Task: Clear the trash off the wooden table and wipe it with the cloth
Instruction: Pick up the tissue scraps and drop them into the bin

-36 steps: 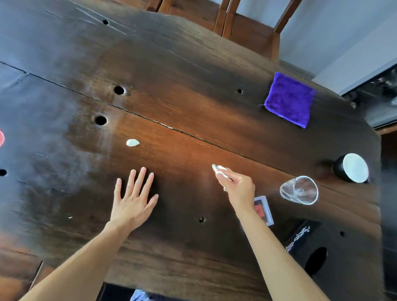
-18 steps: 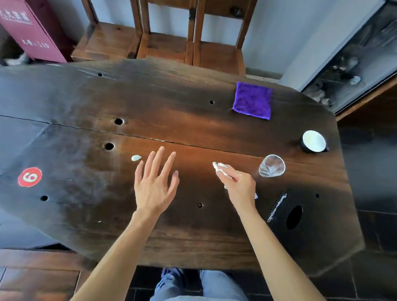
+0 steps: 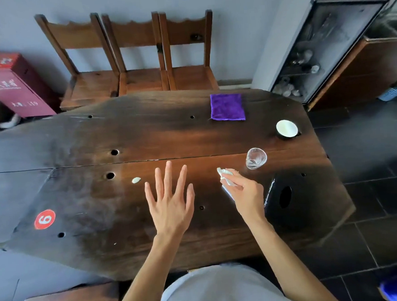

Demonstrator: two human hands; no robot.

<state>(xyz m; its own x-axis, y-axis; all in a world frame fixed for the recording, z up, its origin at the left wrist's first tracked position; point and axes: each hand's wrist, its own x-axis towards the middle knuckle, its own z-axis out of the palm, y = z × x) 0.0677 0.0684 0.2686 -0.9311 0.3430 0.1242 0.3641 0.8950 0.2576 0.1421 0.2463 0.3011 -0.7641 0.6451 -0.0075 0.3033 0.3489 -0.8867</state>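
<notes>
My right hand [image 3: 246, 194] pinches a crumpled white scrap of paper [image 3: 224, 174] just above the dark wooden table [image 3: 145, 135]. My left hand [image 3: 170, 203] hovers over the table's middle with its fingers spread and holds nothing. A second small white scrap [image 3: 136, 180] lies on the wood a little to the left of my left hand. A folded purple cloth [image 3: 227, 106] lies flat near the far right edge, well beyond both hands.
A clear glass [image 3: 255, 158] stands just right of my right hand, with a white-topped cup [image 3: 287, 128] behind it. A black box with a round hole [image 3: 286, 196] sits at the right. Three wooden chairs [image 3: 142, 81] line the far side. A red number sticker [image 3: 44, 219] marks the left.
The camera has pulled back and tilted up, so the chairs and floor show. My left hand has moved right, closer to my right hand. My right hand still pinches the scrap.
</notes>
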